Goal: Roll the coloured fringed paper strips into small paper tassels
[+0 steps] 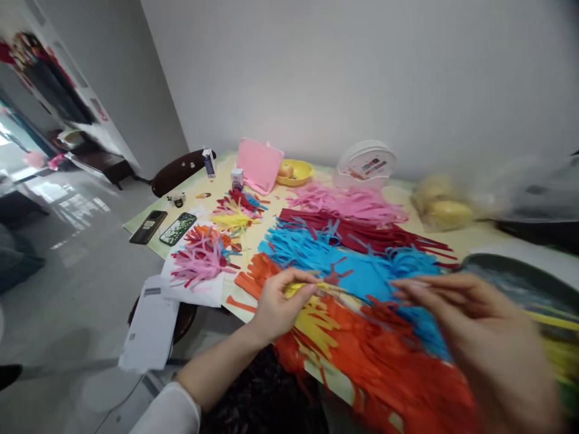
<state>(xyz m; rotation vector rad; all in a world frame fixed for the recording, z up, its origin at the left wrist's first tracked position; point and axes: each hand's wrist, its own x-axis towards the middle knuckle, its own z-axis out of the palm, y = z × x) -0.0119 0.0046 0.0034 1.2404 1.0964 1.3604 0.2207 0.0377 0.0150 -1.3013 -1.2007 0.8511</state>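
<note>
My left hand (281, 306) is closed, thumb and fingers pinching a yellow paper strip (296, 288) above the table. To the right, my right hand (479, 325) is blurred, its thumb and forefinger pinched together; what lies between them is too small to make out. Beneath both hands are piles of fringed paper: orange-red fringe (380, 355), yellow fringe (316, 325) and blue fringe (307, 250). Behind these lie dark red strips (357, 232) and pink strips (348, 204). Left of my hands, a mixed-colour tassel bunch (199, 256) rests on white paper, with another tassel bunch (237, 211) farther back.
Two phones (148, 227) (178, 229) lie at the table's left edge. Along the back stand a pink tablet case (259, 164), a yellow bowl (301, 175), a round white container (366, 161) and a bag of yellow fruit (446, 208). A dark tub (506, 271) is at right.
</note>
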